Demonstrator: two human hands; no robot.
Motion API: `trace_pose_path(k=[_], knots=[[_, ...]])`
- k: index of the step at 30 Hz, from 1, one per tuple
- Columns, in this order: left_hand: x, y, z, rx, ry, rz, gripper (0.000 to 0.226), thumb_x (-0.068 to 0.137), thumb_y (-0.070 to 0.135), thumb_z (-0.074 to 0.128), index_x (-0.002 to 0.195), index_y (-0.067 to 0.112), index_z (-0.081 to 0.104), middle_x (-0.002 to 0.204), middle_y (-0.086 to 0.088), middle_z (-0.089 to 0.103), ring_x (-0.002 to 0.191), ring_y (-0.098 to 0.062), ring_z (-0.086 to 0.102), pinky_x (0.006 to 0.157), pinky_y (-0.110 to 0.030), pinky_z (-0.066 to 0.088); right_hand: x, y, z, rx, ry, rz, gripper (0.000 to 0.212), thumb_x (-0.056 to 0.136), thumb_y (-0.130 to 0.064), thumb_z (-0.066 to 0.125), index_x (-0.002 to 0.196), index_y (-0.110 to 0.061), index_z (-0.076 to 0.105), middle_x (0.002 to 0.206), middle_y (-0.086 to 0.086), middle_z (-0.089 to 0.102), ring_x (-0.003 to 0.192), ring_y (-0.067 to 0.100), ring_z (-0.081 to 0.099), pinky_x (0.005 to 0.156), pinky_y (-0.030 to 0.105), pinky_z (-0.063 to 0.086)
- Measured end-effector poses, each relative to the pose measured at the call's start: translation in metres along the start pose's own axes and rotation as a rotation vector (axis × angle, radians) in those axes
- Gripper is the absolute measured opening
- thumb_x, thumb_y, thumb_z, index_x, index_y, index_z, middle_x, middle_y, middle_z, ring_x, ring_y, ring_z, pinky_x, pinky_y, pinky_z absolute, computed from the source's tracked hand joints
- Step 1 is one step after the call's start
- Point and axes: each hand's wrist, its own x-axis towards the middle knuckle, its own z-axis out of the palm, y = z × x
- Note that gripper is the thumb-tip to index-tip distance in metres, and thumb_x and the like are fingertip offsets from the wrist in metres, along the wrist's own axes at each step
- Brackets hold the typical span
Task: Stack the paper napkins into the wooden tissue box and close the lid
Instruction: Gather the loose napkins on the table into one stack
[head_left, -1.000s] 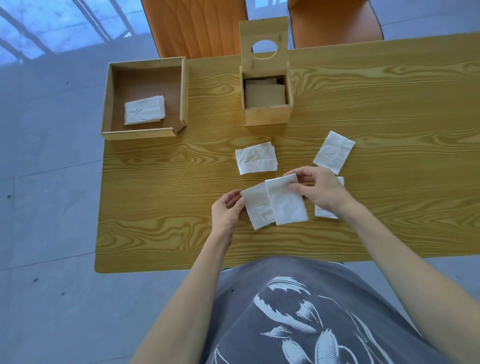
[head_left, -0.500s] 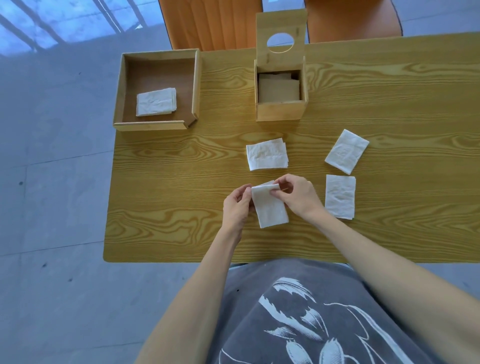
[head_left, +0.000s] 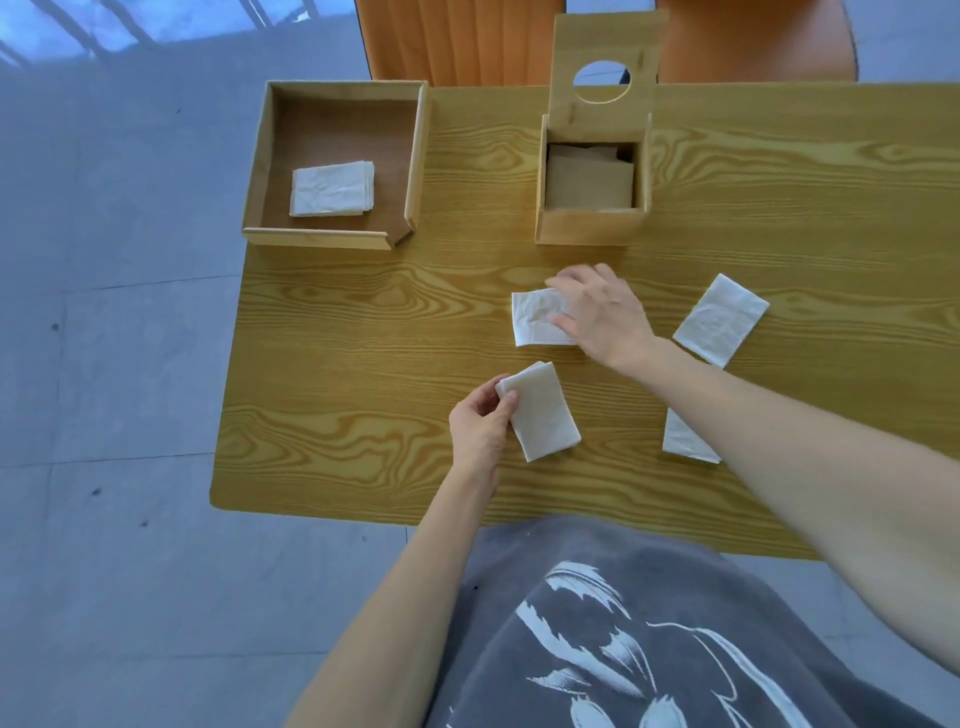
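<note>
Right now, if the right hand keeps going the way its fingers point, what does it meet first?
The right hand points up-left over the napkin under its fingers. Beyond that is bare table, then probably the open tray, though height is unclear.

The right hand (head_left: 597, 312), which half a second ago pinched the folded napkin stack (head_left: 540, 410) together with the left hand (head_left: 480, 426), now lies spread over the napkin (head_left: 535, 319) just in front of the wooden tissue box (head_left: 592, 208). The left hand alone now grips the stack, nearer the person than that box.
</note>
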Motion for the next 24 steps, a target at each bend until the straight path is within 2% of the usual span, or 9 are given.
trace_pose_path(k=[4, 9, 13, 16, 20, 22, 24], knots=[[0.001, 0.004, -0.005, -0.071, 0.016, -0.051, 0.014, 0.092, 0.008, 0.067, 0.099, 0.02, 0.071, 0.096, -0.005, 0.073, 0.092, -0.019, 0.066, 0.096, -0.043, 0.055, 0.019, -0.009, -0.004, -0.108, -0.161, 0.031, 0.05, 0.091, -0.037, 0.064, 0.136, -0.02, 0.053, 0.141, 0.007, 0.047, 0.129, 0.029, 0.042, 0.104, 0.046, 0.034], [0.001, 0.006, -0.005, -0.098, 0.039, -0.073, 0.013, 0.092, 0.011, 0.068, 0.104, 0.016, 0.071, 0.094, -0.003, 0.074, 0.09, -0.017, 0.067, 0.096, -0.044, 0.055, 0.023, -0.009, -0.003, -0.089, -0.12, 0.095, 0.039, 0.084, -0.036, 0.072, 0.117, -0.02, 0.059, 0.125, 0.008, 0.056, 0.119, 0.029, 0.052, 0.101, 0.046, 0.035], [0.0, 0.007, -0.004, -0.115, 0.046, -0.078, 0.009, 0.093, 0.013, 0.067, 0.1, 0.017, 0.07, 0.09, -0.001, 0.072, 0.09, -0.019, 0.066, 0.094, -0.043, 0.055, 0.013, -0.005, -0.003, 0.111, -0.067, 0.154, 0.03, 0.087, -0.023, 0.067, 0.115, -0.019, 0.056, 0.11, 0.007, 0.07, 0.106, 0.03, 0.064, 0.102, 0.049, 0.036], [-0.001, 0.008, -0.005, -0.137, 0.049, -0.09, 0.007, 0.095, 0.013, 0.065, 0.099, 0.018, 0.068, 0.09, -0.002, 0.071, 0.084, -0.016, 0.067, 0.093, -0.042, 0.056, 0.0, 0.002, -0.008, 0.224, -0.032, 0.202, 0.028, 0.091, -0.024, 0.063, 0.118, -0.016, 0.065, 0.112, 0.007, 0.071, 0.104, 0.029, 0.064, 0.09, 0.044, 0.049], [-0.001, 0.007, -0.005, -0.156, 0.051, -0.101, 0.008, 0.096, 0.014, 0.064, 0.103, 0.016, 0.067, 0.091, -0.003, 0.072, 0.083, -0.017, 0.068, 0.094, -0.044, 0.056, -0.03, 0.011, -0.01, 0.47, 0.085, 0.295, 0.022, 0.093, -0.024, 0.062, 0.092, -0.005, 0.072, 0.091, 0.011, 0.073, 0.087, 0.026, 0.064, 0.076, 0.041, 0.049], [-0.001, 0.006, -0.004, -0.159, 0.049, -0.103, 0.01, 0.096, 0.014, 0.063, 0.105, 0.015, 0.066, 0.092, -0.004, 0.072, 0.084, -0.018, 0.068, 0.094, -0.045, 0.055, -0.047, 0.013, -0.007, 0.627, 0.112, 0.351, 0.021, 0.093, -0.026, 0.064, 0.091, -0.007, 0.072, 0.088, 0.008, 0.074, 0.082, 0.022, 0.065, 0.074, 0.039, 0.05], [-0.002, 0.006, -0.003, -0.16, 0.044, -0.104, 0.01, 0.096, 0.013, 0.062, 0.105, 0.014, 0.066, 0.092, -0.005, 0.071, 0.084, -0.018, 0.067, 0.093, -0.045, 0.055, -0.061, 0.013, -0.002, 0.81, 0.109, 0.406, 0.017, 0.091, -0.029, 0.066, 0.097, -0.015, 0.074, 0.092, 0.001, 0.076, 0.087, 0.019, 0.07, 0.078, 0.038, 0.054]])
